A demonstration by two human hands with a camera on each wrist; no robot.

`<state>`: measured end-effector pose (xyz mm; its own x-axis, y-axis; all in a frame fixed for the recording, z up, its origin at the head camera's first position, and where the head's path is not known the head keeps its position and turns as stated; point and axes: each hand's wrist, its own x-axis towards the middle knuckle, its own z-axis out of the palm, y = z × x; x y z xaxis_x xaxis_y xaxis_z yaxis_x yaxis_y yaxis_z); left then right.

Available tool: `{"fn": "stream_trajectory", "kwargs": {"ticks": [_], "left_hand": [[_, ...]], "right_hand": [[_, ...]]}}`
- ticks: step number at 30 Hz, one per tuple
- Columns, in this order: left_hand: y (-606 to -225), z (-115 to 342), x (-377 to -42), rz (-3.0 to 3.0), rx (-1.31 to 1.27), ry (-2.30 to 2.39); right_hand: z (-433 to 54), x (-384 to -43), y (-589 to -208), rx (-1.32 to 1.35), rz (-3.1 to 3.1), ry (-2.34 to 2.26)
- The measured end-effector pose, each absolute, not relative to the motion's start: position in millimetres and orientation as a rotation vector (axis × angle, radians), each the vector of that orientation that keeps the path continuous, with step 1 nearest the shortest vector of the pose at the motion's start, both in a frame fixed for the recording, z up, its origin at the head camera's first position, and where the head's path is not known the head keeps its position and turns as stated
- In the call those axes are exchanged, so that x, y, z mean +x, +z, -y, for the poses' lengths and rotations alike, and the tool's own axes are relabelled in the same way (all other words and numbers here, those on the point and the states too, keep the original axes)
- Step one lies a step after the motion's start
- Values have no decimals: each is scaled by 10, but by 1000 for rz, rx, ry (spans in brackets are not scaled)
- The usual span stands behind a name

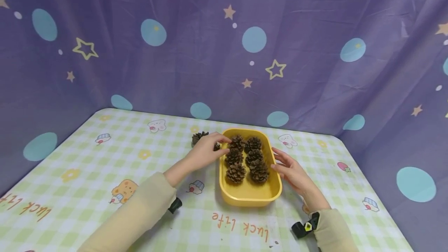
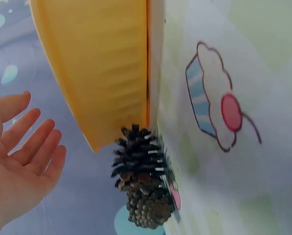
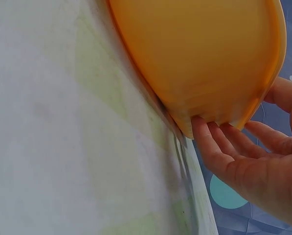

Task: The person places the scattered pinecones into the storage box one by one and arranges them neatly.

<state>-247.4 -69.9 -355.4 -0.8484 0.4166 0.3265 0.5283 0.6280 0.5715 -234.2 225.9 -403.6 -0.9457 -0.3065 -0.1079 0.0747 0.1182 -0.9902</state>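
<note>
I count six pine cones (image 1: 236, 173) in the yellow tub (image 1: 251, 200), two columns of three, set toward its far part so that the floor nearest the person is bare. Two loose cones (image 2: 141, 161) sit outside, just left of the tub near its far end; whether they touch the wall I can't tell. The left hand (image 1: 205, 150) reaches over the left rim, its fingers spread and loosely bent, the palm holding nothing on the wrist feed; I can't make out whether the fingertips touch a cone. For a lift at this spot, I'd want thumb and fingers round one cone's widest scales, pinched lightly, since the scales look stiff and liable to snag a neighbour, then raised straight up well above the rim before any sideways travel. The right hand (image 1: 294, 174) is half open, fingertips against the tub's right outer wall and thumb up by the rim, without a closed grip. I judge that enough to steady it, provided the push stays gentle, because a hard one could slide the tub on the checked cloth (image 1: 189, 230) toward the loose pair. Behind everything, a purple curtain (image 1: 196, 77) hangs.
</note>
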Motion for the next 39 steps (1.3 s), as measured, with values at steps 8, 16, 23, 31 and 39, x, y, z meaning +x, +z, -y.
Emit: {"fn": "stream_trajectory", "kwargs": {"ticks": [8, 16, 23, 31, 39], "left_hand": [[-3562, 886, -2567, 2664, -715, -1084], [-3675, 1064, -2677, 2667, -655, -1063], [-3715, 1093, -2741, 2718, -645, -970], [-3778, 1070, -2824, 2772, -717, -827], [-3811, 982, -2851, 2801, -738, -755]], "right_hand": [[-2254, -2329, -4041, -224, -2098, -1910], [-2258, -2324, -4034, -221, -2096, -1910], [-2263, -2323, -4033, -221, -2091, -1924], [-2262, -2335, -4032, -227, -2089, -1920], [-2266, -2341, -4035, -205, -2118, -1903]]}}
